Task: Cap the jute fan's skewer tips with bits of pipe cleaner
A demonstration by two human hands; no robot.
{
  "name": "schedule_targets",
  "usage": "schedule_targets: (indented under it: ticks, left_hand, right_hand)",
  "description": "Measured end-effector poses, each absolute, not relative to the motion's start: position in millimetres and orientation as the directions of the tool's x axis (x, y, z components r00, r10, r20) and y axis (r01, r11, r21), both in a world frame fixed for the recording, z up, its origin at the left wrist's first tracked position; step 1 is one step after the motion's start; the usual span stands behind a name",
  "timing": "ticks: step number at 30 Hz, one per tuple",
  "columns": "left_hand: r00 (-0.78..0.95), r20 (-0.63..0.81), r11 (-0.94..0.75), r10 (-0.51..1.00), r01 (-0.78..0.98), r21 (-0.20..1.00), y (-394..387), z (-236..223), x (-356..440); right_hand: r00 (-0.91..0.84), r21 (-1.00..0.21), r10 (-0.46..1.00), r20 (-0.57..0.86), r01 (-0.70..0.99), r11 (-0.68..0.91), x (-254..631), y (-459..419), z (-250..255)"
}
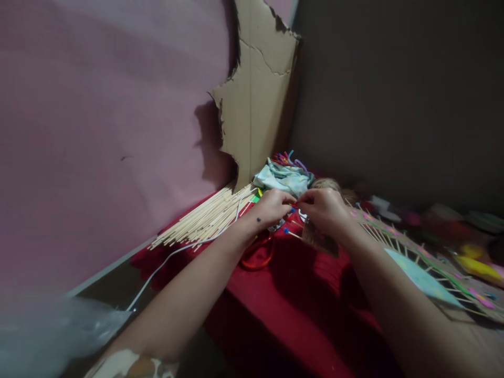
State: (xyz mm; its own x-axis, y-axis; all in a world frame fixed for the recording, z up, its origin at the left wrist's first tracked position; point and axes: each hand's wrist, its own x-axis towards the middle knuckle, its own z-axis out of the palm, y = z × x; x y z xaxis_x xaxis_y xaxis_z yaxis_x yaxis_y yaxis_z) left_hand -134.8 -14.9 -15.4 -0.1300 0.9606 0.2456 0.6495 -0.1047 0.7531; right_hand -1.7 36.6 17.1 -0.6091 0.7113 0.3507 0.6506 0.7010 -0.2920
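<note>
My left hand point(274, 206) and my right hand point(323, 207) meet above the red cloth point(291, 294), fingertips pinched close together. A bit of red and blue shows between them, too small and blurred to name. Just below, a thin stick with a blue tip point(286, 231) points out from a brown piece point(321, 241) under my right hand; whether that hand touches it I cannot tell. Red scissors-like handles point(258, 261) lie on the cloth below my left wrist.
Many thin wooden sticks point(205, 220) lie along the pink wall, crossed by a white cable point(167, 260). Torn cardboard point(262, 94) stands in the corner behind a pale green cloth point(283, 177). At right lies a stick framework with pink pieces point(425, 254); a plastic bag point(59, 331) sits lower left.
</note>
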Motion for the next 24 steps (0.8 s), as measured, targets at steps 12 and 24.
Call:
schedule_targets:
  ticks: [12, 24]
  left_hand:
    - [-0.180, 0.234, -0.175, 0.955, 0.293, 0.940, -8, -37, -133]
    - [0.039, 0.001, 0.005, 0.999, -0.143, 0.990, -23, -21, -144]
  right_hand:
    - [-0.610, -0.224, 0.707, 0.357, 0.679, 0.699, -3, 37, 17]
    - [-0.611, -0.155, 0.703, 0.364, 0.705, 0.692, -7, 28, 17]
